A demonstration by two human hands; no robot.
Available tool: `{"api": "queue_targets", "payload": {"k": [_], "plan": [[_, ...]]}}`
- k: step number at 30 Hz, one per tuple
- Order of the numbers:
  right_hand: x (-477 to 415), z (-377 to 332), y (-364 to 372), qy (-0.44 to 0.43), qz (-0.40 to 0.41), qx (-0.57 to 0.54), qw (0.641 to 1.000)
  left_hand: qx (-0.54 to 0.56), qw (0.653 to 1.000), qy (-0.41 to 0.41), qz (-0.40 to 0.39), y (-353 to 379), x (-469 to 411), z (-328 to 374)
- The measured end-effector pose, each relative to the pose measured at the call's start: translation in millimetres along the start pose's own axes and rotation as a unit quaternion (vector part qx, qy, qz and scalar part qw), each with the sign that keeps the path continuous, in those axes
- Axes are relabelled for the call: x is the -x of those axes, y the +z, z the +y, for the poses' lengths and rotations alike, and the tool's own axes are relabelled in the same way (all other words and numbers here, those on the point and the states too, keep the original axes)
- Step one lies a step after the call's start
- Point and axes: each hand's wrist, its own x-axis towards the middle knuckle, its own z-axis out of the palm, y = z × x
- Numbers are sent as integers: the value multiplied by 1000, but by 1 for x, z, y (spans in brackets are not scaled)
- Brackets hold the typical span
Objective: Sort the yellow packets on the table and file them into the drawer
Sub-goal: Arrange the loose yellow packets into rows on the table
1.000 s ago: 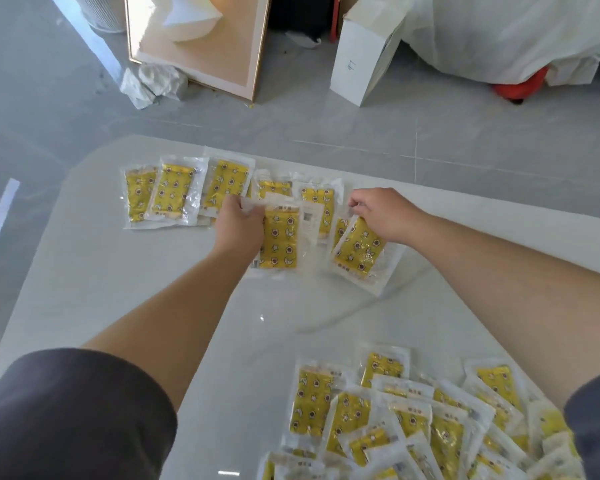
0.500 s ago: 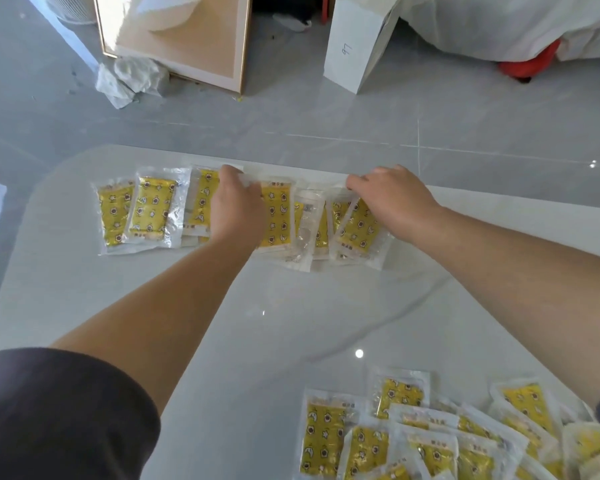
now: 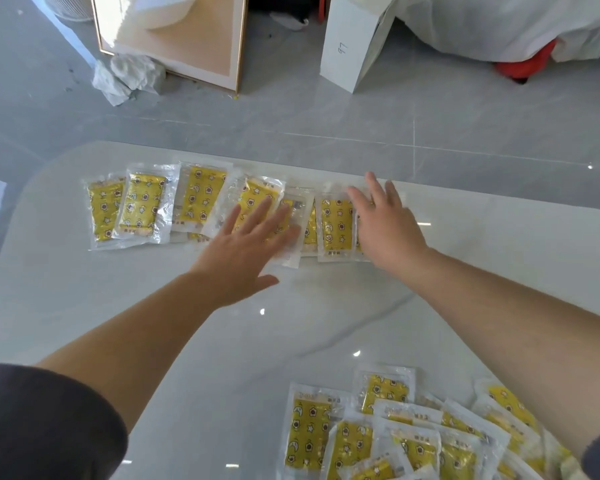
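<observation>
Several yellow packets in clear wrappers lie in an overlapping row (image 3: pixel 201 199) along the far edge of the white table (image 3: pixel 84 306). My left hand (image 3: pixel 243 251) hovers or rests flat with straight, spread fingers over the packet in the row's middle (image 3: pixel 257 195). My right hand (image 3: pixel 385 223) lies open over the packet at the row's right end, beside another packet (image 3: pixel 335 223). Neither hand grips anything. A loose heap of more yellow packets (image 3: pixel 413 434) sits at the near right of the table. No drawer is in view.
Beyond the table's far edge is a grey tiled floor with a framed board (image 3: pixel 177 39), crumpled white paper (image 3: pixel 125 76), a white box (image 3: pixel 352 46) and a white-covered object with a red part (image 3: pixel 523 65).
Both hands have let go of the packets they held, which now lie in the row. The fingers have opened and spread flat, and the hands have drawn back slightly toward me.
</observation>
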Motion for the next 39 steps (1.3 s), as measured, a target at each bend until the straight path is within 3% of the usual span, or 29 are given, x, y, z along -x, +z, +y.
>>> {"api": "queue_targets", "payload": {"k": [3,10,16,22,27,36,39], "plan": [[14,1,24,64,-13,-48,997,-22,999,-29,7,5,-10,10],[28,0,28,92,19,-146,985,20,990,-130,57,-4,-19,36],[116,-9,41,9,31,-204,979,167,966,-181,82,5,69,104],[216,-27,63,-49,-12,-265,963,321,900,-293,-29,37,165,175],[267,-39,78,-81,-96,-242,962,365,858,-342,-113,55,211,214],[304,-61,101,-74,-134,-218,964,392,815,-407,-130,65,221,230],[307,-66,100,-49,-128,-230,963,427,798,-396,-152,68,220,224]]}}
